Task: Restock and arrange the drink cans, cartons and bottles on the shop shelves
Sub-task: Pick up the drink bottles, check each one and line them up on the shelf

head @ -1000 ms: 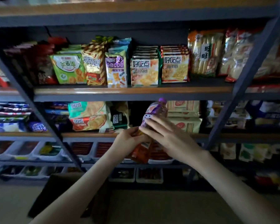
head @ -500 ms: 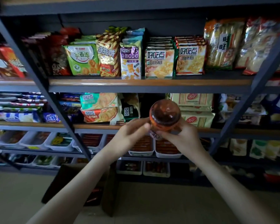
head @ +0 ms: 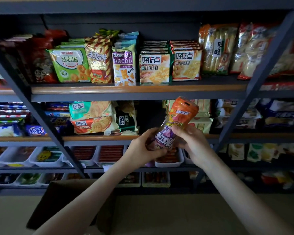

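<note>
Forearms are cut off by the lower edge of the frame. Beneath them a dark cardboard box [head: 58,197] is seen on the floor, partly covered by the left arm, its contents lost in shadow. Further out, the bottle [head: 176,121] is held in the air in front of the middle shelf [head: 98,138]. It is clasped from the left by the left hand [head: 143,150] and from the right by the right hand [head: 192,143], and both grips are curled round its lower half. The purple lower end is hidden by the fingers, so the cap end cannot be told. The long axis is tilted, with the orange end pointed up and slightly to the right. Behind, biscuit packets [head: 92,116] are stacked on the shelf. Below it, white trays [head: 47,163] are dim and blurred.
</note>
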{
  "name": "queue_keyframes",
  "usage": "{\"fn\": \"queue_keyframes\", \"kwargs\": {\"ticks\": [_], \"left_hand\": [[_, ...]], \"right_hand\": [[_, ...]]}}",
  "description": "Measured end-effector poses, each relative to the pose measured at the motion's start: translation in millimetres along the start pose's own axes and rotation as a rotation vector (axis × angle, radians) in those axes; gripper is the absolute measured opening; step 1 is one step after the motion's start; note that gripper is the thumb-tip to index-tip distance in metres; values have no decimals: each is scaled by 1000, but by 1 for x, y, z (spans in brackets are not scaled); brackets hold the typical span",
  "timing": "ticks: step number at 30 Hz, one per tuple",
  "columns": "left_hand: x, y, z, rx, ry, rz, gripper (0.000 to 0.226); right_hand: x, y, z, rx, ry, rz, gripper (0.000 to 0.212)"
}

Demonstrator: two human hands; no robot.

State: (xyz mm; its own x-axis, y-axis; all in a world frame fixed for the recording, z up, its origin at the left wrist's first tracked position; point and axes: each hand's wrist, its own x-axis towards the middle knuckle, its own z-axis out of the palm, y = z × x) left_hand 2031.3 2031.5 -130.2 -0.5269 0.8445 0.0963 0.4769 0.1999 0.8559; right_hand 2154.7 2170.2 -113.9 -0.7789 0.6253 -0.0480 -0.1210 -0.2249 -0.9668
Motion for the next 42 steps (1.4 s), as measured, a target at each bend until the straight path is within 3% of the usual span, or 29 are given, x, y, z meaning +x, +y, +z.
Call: {"fn": "queue_keyframes", "kwargs": {"ticks": [2, 4, 6, 8, 11, 13, 15, 18, 22, 26, 29, 32, 35, 38, 42], "left_hand": [[2, 2, 1, -213, -55, -106, 55], [3, 7, 2, -474, -95, -231, 30], [5, 9, 1, -605, -102, -312, 22], [7, 9, -2, -658, -103, -358, 27], [11, 9, -10, -708, -103, -399, 37], [12, 14, -15, -705, -143, -380, 29], [13, 18, -19, -679, -184, -360, 27], [14, 18, -26, -617, -172, -334, 42], [13, 13, -38, -509, -149, -232, 64], [7, 9, -35, -210, -159, 77, 42], [9, -2, -21, 29, -121, 345, 76], [10, 0, -12, 218, -31, 468, 88], [10, 2, -8, 242, 57, 467, 94], [9, 8, -3, 150, 72, 348, 99], [5, 15, -4, 101, 70, 268, 96]], "right_hand": [[-1, -3, -6, -70, -1, 49, 24], [-1, -5, -11, -372, 25, 39, 19], [0, -2, -20, -769, 109, -38, 47], [-1, 1, -27, -968, 89, -221, 73], [2, 14, -37, -1362, -94, -594, 93], [7, 22, -31, -1508, -148, -794, 98], [10, 23, -19, -1427, -154, -909, 86], [16, 22, -15, -1304, -116, -998, 73], [13, 24, -14, -975, 17, -790, 74], [6, 13, -4, -519, 65, -488, 58], [7, 8, 2, -147, 13, -331, 52], [9, 5, 7, 80, -63, -260, 62], [9, 0, 8, 70, -60, -284, 80], [5, -2, 9, -205, -7, -401, 96], [1, 1, 11, -442, -63, -529, 89]]}}
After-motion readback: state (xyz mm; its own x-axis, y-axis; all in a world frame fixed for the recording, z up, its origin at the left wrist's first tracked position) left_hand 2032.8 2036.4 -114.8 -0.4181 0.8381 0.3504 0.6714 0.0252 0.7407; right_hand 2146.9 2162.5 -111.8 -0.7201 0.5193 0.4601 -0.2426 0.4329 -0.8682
